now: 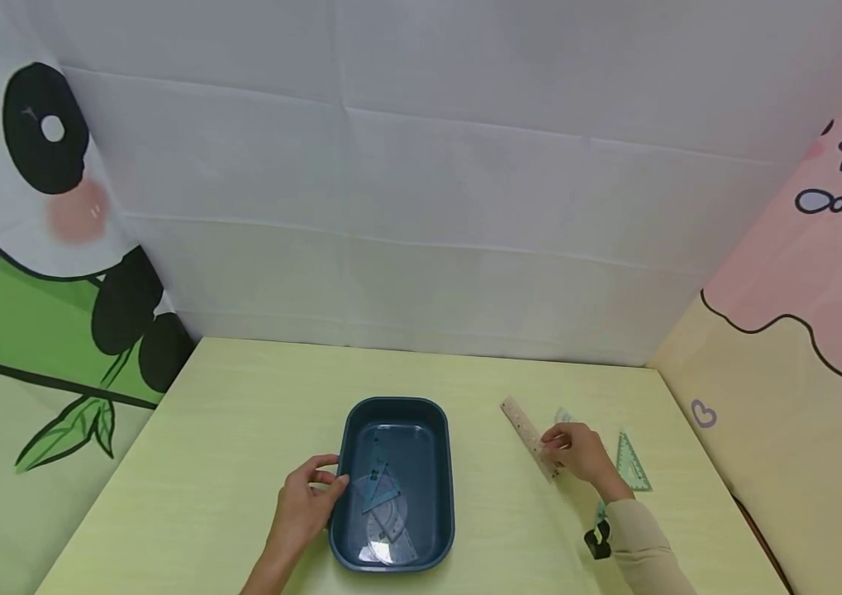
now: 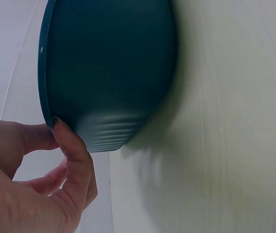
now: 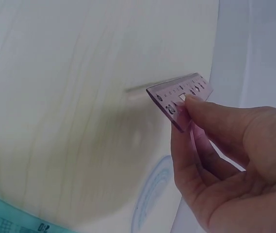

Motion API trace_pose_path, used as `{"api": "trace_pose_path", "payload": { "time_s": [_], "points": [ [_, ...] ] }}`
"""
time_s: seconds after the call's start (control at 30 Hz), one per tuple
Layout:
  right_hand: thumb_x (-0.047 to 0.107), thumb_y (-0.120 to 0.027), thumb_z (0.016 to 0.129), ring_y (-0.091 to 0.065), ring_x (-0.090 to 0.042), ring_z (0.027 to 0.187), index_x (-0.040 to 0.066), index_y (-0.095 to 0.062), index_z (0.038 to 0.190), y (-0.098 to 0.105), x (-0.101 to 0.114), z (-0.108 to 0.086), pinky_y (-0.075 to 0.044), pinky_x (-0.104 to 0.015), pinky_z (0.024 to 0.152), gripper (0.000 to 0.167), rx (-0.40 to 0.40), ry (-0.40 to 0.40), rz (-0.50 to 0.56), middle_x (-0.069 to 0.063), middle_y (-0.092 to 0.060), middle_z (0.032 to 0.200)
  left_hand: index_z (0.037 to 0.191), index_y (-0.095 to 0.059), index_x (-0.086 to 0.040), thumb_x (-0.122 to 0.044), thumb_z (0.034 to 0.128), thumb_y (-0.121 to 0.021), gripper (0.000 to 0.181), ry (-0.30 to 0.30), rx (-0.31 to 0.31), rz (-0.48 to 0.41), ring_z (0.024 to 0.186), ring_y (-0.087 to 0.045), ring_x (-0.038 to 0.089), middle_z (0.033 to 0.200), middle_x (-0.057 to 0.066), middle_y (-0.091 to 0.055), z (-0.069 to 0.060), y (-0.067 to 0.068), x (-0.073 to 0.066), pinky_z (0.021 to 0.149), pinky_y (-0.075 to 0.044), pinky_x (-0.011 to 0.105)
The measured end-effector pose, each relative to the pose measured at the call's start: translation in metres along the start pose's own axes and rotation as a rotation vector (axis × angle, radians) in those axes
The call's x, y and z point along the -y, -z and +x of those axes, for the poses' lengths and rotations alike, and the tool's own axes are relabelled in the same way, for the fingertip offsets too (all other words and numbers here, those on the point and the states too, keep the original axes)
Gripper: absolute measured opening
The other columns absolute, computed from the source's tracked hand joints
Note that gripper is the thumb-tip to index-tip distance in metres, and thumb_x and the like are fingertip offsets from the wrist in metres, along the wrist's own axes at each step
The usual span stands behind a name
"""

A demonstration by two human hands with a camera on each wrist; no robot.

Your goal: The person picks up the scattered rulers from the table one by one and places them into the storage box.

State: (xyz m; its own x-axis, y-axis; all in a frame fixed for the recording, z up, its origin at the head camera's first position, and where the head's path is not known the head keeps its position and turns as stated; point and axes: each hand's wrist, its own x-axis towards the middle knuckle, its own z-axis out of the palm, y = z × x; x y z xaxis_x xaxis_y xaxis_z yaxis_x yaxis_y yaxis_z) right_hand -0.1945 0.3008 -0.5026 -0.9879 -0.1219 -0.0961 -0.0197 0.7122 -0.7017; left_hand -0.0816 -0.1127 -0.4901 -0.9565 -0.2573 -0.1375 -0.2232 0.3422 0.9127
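In the head view a dark blue tray (image 1: 435, 496) stands on the table, with clear drawing pieces inside, among them a bluish triangle (image 1: 381, 494) and a protractor (image 1: 391, 549). My left hand (image 1: 302, 504) pinches the tray's left rim; the left wrist view shows thumb and finger on the rim of the tray (image 2: 108, 58). To the right of the tray, my right hand (image 1: 580, 452) pinches a pinkish clear ruler (image 1: 520, 421). The right wrist view has the ruler (image 3: 176, 94) between thumb and fingers of my right hand (image 3: 225, 155), at least its near end raised off the table.
A green set square (image 1: 631, 464) lies right of my right hand. Partly behind that hand is a clear bluish piece (image 1: 563, 415), a curved one (image 3: 152, 194) in the right wrist view. A green piece (image 3: 16, 218) lies at lower left there. A black object (image 1: 597, 541) is near the right sleeve.
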Motion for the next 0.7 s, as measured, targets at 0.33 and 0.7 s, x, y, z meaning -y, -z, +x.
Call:
{"api": "trace_pose_path", "payload": {
  "time_s": [0.33,0.7],
  "points": [
    [-0.002,-0.071,0.093,-0.068,-0.02,0.077,-0.004,-0.071,0.107,0.002,0.013,-0.002,-0.059,-0.04,0.069,0.014,0.017,-0.013,0.064,-0.008,-0.071,0.092,0.126,-0.064,0.003,-0.009,0.0936,-0.072,0.036,-0.001,-0.001,0.008,0.066,-0.06,0.018,0.089,0.009,-0.064,0.0,0.001,-0.001,0.05,-0.052,0.034],
    [-0.002,-0.071,0.093,-0.07,-0.02,0.077,-0.005,-0.071,0.107,0.003,0.029,-0.003,-0.06,-0.037,0.07,0.014,0.022,0.019,0.108,-0.011,-0.071,0.093,0.127,-0.064,0.003,-0.009,0.0934,-0.072,0.036,-0.003,0.002,0.006,0.065,-0.06,0.018,0.089,0.009,-0.065,0.0,0.001,0.0,0.05,-0.052,0.034]
  ]
}}
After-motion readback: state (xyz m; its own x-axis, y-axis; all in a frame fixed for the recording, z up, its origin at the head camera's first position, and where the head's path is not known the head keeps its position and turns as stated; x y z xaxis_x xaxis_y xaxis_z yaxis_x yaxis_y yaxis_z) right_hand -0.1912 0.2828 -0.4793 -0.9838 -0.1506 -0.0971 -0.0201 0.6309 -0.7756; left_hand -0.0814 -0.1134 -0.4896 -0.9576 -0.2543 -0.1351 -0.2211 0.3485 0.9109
